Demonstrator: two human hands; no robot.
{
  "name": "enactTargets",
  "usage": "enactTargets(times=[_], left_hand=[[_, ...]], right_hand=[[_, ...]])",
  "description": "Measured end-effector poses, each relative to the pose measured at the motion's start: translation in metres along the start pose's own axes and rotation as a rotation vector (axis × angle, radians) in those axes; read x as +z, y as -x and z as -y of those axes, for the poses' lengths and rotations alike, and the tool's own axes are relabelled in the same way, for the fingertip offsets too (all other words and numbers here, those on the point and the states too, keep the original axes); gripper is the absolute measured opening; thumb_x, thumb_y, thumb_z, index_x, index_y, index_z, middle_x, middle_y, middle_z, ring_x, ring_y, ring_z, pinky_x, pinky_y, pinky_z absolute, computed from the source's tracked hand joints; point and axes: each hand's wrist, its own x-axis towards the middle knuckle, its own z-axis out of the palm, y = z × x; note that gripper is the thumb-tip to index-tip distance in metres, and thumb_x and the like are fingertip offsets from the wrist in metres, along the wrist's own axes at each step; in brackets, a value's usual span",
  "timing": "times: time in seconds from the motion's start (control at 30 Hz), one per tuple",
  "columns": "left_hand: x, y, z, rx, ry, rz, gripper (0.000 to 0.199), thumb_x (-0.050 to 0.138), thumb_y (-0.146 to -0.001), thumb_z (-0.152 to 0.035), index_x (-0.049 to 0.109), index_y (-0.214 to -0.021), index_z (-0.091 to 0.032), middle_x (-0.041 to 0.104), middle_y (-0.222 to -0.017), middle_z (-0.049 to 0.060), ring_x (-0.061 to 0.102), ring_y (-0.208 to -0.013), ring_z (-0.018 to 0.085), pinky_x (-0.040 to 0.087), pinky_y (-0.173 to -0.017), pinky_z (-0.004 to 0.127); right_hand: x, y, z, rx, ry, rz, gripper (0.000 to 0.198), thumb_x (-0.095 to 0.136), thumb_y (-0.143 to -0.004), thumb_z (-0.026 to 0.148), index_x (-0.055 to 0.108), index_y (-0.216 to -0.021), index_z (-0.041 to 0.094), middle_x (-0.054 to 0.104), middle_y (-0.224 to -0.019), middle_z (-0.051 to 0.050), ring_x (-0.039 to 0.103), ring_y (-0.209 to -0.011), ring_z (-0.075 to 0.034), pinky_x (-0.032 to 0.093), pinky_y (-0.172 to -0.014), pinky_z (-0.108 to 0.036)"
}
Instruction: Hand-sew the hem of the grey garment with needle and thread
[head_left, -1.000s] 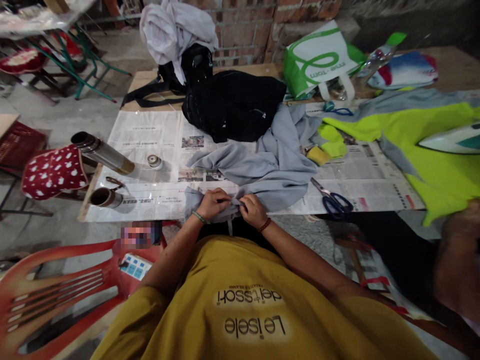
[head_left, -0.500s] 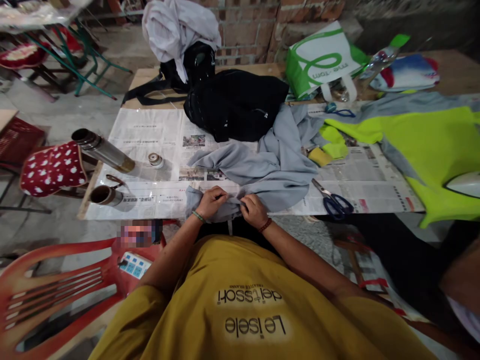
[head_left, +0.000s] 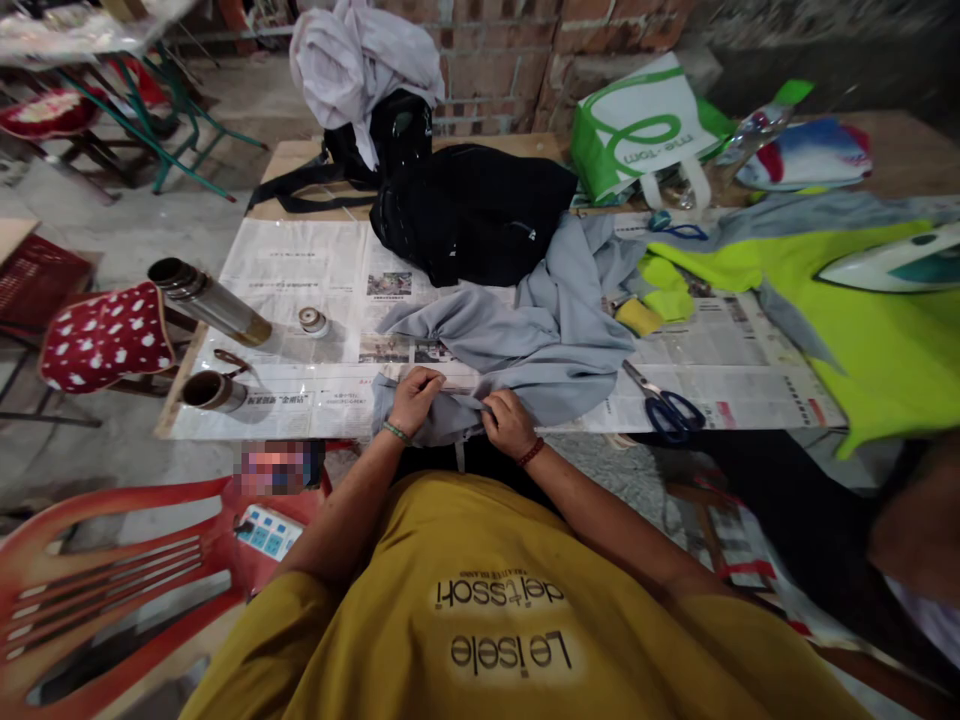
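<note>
A length of grey cloth [head_left: 517, 335] lies crumpled across the newspaper, its near end at the table's front edge. My right hand [head_left: 511, 424], with a red bead bracelet, is closed in a pinch on that near end. Just to its left, my left hand [head_left: 413, 402], wearing a green bracelet, has thumb and forefinger pressed together over the cloth. Whatever sits between those left fingertips is too small to make out. Dark-handled scissors [head_left: 673, 412] lie to the right of the cloth.
At left stand an open flask [head_left: 211, 300], a small lidded jar [head_left: 313, 322] and a dark cup [head_left: 212, 391]. A black bag [head_left: 476, 210] and a green-white bag [head_left: 643, 130] sit behind. An iron [head_left: 896, 262] rests over yellow-green fabric [head_left: 892, 345]; another person is at right.
My left hand has drawn slightly left and up, away from my right hand, which has stayed put. At right, the iron has moved left and up over the yellow-green fabric.
</note>
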Motion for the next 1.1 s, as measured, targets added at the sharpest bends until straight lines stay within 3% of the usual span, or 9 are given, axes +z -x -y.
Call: enactTargets(times=[0.13,0.23,0.33,0.43,0.53,0.73,0.83,0.93,1.1], left_hand=[[-0.008,0.001,-0.003,0.029,0.018,0.096,0.028,0.052,-0.089,-0.029,0.061,-0.114,-0.02,0.069,-0.1,0.005,0.062,-0.083,0.015,0.05,-0.081,0.031],[-0.021,0.002,-0.01,0.122,-0.101,0.237,0.048,0.066,-0.08,-0.032,0.055,-0.125,-0.02,0.069,-0.104,0.007,0.063,-0.085,0.018,0.048,-0.082,0.032],[-0.031,0.001,-0.015,0.251,-0.37,0.321,0.048,0.076,-0.07,-0.028,0.062,-0.116,-0.024,0.071,-0.099,0.005,0.063,-0.093,0.023,0.042,-0.091,0.038],[-0.031,0.0,-0.014,0.29,-0.499,0.331,0.026,0.073,-0.073,-0.024,0.07,-0.099,-0.025,0.071,-0.089,0.004,0.063,-0.089,0.023,0.039,-0.09,0.039],[-0.024,0.003,-0.004,0.289,-0.478,0.284,0.009,0.068,-0.079,-0.023,0.073,-0.086,-0.023,0.068,-0.083,0.004,0.061,-0.086,0.021,0.039,-0.086,0.038],[-0.013,0.014,0.016,0.338,-0.411,0.202,0.013,0.064,-0.08,-0.018,0.073,-0.088,-0.022,0.068,-0.091,0.006,0.061,-0.091,0.023,0.039,-0.087,0.04],[-0.013,0.015,0.017,0.347,-0.397,0.218,0.014,0.063,-0.081,-0.02,0.073,-0.089,-0.023,0.068,-0.088,0.006,0.061,-0.089,0.022,0.039,-0.087,0.04],[-0.015,0.015,0.017,0.355,-0.386,0.223,0.013,0.064,-0.081,-0.024,0.073,-0.09,-0.023,0.067,-0.085,0.005,0.06,-0.087,0.022,0.04,-0.087,0.04],[-0.015,0.017,0.017,0.378,-0.306,0.193,0.011,0.066,-0.083,-0.026,0.074,-0.09,-0.025,0.068,-0.086,0.004,0.06,-0.087,0.024,0.037,-0.09,0.042]], right_hand=[[-0.001,-0.002,0.001,0.016,-0.018,-0.019,0.017,0.047,-0.083,0.014,0.06,-0.093,0.017,0.06,-0.09,-0.011,0.054,-0.091,-0.022,0.048,-0.083,-0.037],[-0.002,-0.003,0.002,0.027,-0.027,-0.004,0.016,0.047,-0.084,0.014,0.06,-0.092,0.017,0.061,-0.09,-0.011,0.055,-0.091,-0.022,0.048,-0.083,-0.037],[-0.002,-0.003,0.002,0.053,-0.043,0.021,0.017,0.047,-0.083,0.014,0.06,-0.092,0.018,0.061,-0.092,-0.011,0.055,-0.093,-0.023,0.048,-0.085,-0.039],[-0.003,-0.004,0.002,0.071,-0.053,0.012,0.016,0.047,-0.082,0.013,0.06,-0.091,0.018,0.061,-0.091,-0.011,0.056,-0.093,-0.023,0.049,-0.085,-0.039],[-0.004,-0.005,0.002,0.079,-0.056,-0.014,0.014,0.048,-0.082,0.013,0.059,-0.089,0.018,0.06,-0.088,-0.01,0.056,-0.09,-0.021,0.049,-0.082,-0.036],[-0.013,-0.009,0.003,0.068,-0.148,-0.038,0.013,0.051,-0.079,0.013,0.058,-0.09,0.017,0.059,-0.088,-0.009,0.056,-0.089,-0.021,0.05,-0.081,-0.035],[-0.024,-0.011,0.003,0.073,-0.218,-0.003,0.019,0.057,-0.082,0.022,0.059,-0.1,0.016,0.06,-0.096,-0.01,0.057,-0.094,-0.022,0.051,-0.084,-0.038],[-0.037,-0.018,0.004,0.122,-0.237,0.008,0.024,0.048,-0.089,0.022,0.06,-0.11,0.017,0.061,-0.102,-0.012,0.058,-0.098,-0.022,0.051,-0.087,-0.039],[-0.052,-0.042,0.009,0.079,-0.239,0.131,0.04,0.035,-0.093,0.014,0.054,-0.127,0.019,0.065,-0.091,-0.006,0.061,-0.088,-0.017,0.051,-0.082,-0.032]])
